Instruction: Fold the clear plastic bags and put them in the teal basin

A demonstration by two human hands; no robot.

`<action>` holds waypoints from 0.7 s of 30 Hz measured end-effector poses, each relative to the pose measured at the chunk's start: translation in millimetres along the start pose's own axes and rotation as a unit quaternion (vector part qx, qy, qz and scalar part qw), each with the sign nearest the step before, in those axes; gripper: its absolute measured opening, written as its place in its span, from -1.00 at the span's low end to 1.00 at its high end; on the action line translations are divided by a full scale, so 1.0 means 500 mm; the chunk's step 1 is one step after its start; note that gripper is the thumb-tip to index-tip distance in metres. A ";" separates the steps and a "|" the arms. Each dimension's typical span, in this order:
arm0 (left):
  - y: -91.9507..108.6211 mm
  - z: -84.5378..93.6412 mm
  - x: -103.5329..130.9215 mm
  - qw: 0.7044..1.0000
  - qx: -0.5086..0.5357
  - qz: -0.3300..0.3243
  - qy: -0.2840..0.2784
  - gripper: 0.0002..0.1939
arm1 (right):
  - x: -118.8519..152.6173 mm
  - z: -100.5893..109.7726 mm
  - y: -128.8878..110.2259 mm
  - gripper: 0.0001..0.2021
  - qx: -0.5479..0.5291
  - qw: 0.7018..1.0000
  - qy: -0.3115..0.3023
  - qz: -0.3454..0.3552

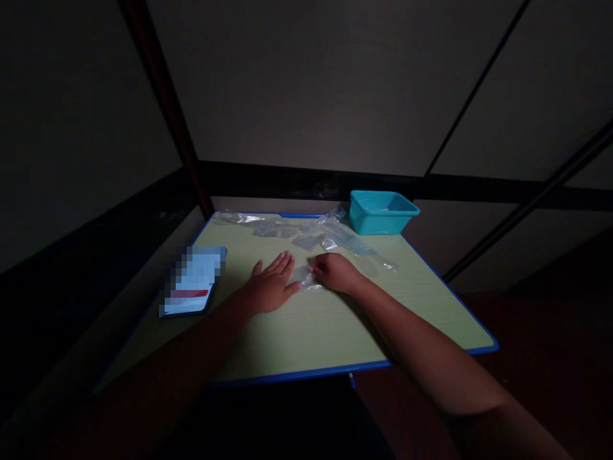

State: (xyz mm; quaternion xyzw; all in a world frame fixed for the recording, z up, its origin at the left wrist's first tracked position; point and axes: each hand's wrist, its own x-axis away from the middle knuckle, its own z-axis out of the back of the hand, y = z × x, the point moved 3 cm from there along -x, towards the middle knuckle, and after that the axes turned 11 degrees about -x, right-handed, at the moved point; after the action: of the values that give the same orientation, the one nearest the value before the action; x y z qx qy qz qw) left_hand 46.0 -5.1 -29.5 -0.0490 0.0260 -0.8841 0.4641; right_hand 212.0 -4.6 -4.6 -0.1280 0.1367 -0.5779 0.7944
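Observation:
A small clear plastic bag (311, 281) lies on the table between my two hands. My left hand (274, 285) rests flat with its fingers spread, its thumb touching the bag's left side. The fingers of my right hand (335, 271) are curled and pinched on the bag's right edge. Just beyond my hands, several more clear plastic bags (275, 230) lie loosely spread and partly overlapping. Some of them look crumpled and catch the light.
The pale table (306, 338) has a blue rim. A turquoise plastic basket (380, 220) stands at its back right corner; its contents are hard to make out. At the left lies a lit phone (194, 281), its screen blurred. Dark-trimmed panels (311, 96) rise behind the table.

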 end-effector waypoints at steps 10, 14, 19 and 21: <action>0.007 0.016 0.009 1.000 -0.019 0.009 0.011 -0.31 | 0.002 0.037 0.047 -0.72 -0.039 0.997 0.017 -0.062; 0.009 0.029 0.010 0.998 -0.005 -0.031 0.050 -0.37 | 0.000 0.042 0.058 -0.80 -0.077 0.994 0.047 -0.058; 0.019 0.033 0.011 0.990 0.026 -0.122 0.073 -0.43 | -0.005 0.033 0.064 -0.85 -0.145 0.986 0.061 -0.052; 0.021 0.027 0.012 0.985 0.029 -0.157 0.062 -0.46 | -0.007 0.032 0.067 -0.87 -0.166 0.982 0.074 -0.058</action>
State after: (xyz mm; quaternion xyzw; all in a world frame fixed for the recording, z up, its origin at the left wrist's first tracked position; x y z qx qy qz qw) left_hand 52.7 -16.0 -16.7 0.0159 0.0207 -0.9476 0.3185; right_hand 246.6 9.3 -1.7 -0.2227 0.2809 -0.6000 0.7152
